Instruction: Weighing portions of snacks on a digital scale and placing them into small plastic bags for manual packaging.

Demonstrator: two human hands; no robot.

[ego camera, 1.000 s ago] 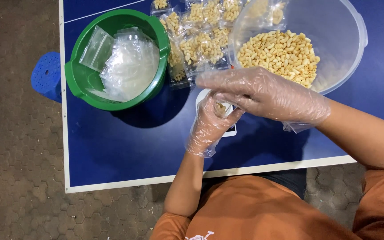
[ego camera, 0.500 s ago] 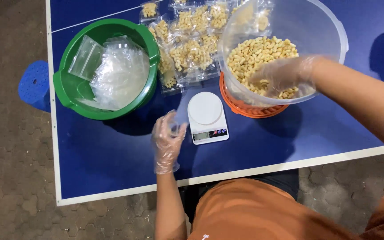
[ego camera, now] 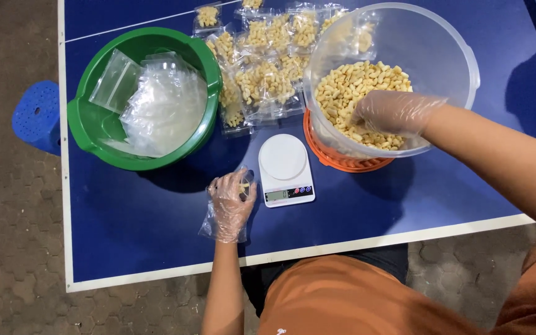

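My left hand (ego camera: 231,208) holds a small bag (ego camera: 243,181) open beside the scale (ego camera: 285,169); my right hand (ego camera: 392,113) scoops snacks (ego camera: 348,87) from the tub (ego camera: 404,37)

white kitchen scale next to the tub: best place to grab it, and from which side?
Take the scale by its two long edges near the middle, from straight above. It lies flat and low; the left hand and the clear tub crowd its sides, so a top grip is probably safest.

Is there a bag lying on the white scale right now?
No, the scale has a bare round top; the left hand holds a small bag beside it.
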